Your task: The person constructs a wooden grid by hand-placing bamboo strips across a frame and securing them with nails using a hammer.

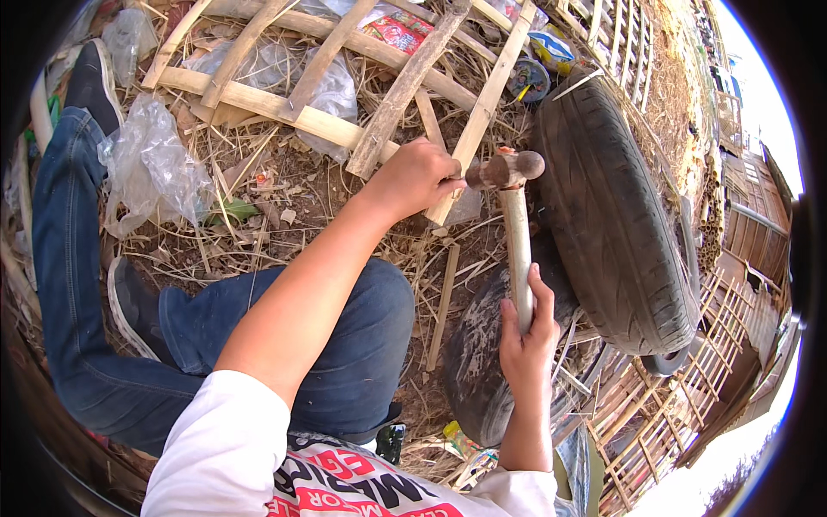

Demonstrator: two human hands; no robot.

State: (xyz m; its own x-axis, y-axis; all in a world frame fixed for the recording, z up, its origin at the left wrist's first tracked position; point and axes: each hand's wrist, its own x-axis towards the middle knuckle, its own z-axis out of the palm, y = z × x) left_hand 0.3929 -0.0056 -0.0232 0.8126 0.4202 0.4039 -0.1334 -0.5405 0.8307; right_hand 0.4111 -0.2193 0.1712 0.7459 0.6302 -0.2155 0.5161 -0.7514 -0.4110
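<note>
My right hand (527, 340) is wrapped round the pale wooden handle of a ball-peen hammer (517, 228). The hammer's rusty brown head is level with the fingertips of my left hand (419, 178), touching or very close to them. Those left fingers are pinched together at the near end of a light bamboo slat (487, 108); whatever lies between them is hidden or too small to make out. The slat belongs to a lattice (258, 102) of crossed bamboo strips spread over the ground ahead. A darker, weathered slat (413, 82) runs just left of my left hand.
A large worn tyre (607, 215) leans close on the right, with another dusty tyre (482, 362) below it. Crumpled clear plastic (159, 168) and dry straw litter the ground. A loose bamboo strip (444, 306) lies by my knee. More bamboo lattice (680, 388) stands at the lower right.
</note>
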